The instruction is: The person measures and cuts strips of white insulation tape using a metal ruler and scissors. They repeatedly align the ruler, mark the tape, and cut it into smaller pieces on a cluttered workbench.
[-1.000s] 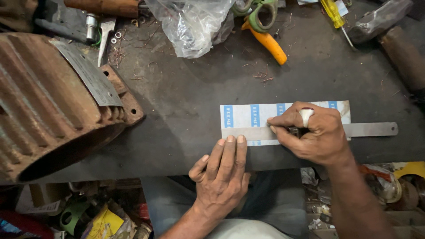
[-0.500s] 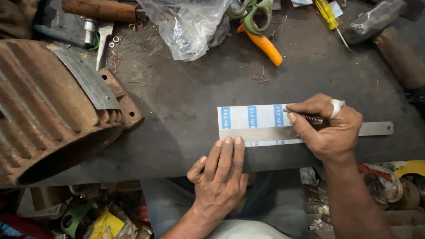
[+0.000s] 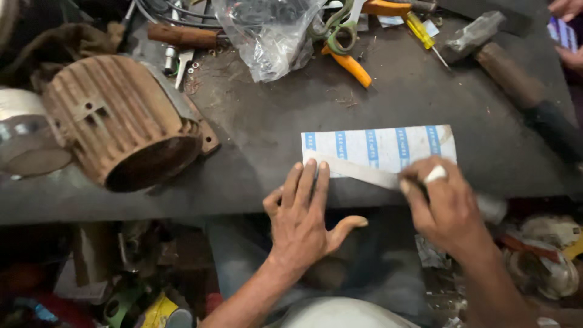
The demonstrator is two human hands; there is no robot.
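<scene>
A white paper sheet with blue stripes lies on the dark workbench near its front edge. A metal ruler rests across the sheet's lower edge, tilted down to the right. My left hand lies flat, fingertips pressing the ruler's left end and the sheet. My right hand is blurred over the ruler's right part, fingers closed on a thin dark pen-like tool whose tip meets the ruler's edge. The ruler's right end is hidden under this hand.
A rusty ribbed motor housing lies at the left. At the back are a clear plastic bag, orange-handled pliers, a yellow screwdriver, a hammer and a wooden-handled tool. Another person's hand shows top right.
My right hand has dropped toward me and is now blurred with motion. The ruler has tilted, its right end lower. My left hand stays pressed down. The view has widened.
</scene>
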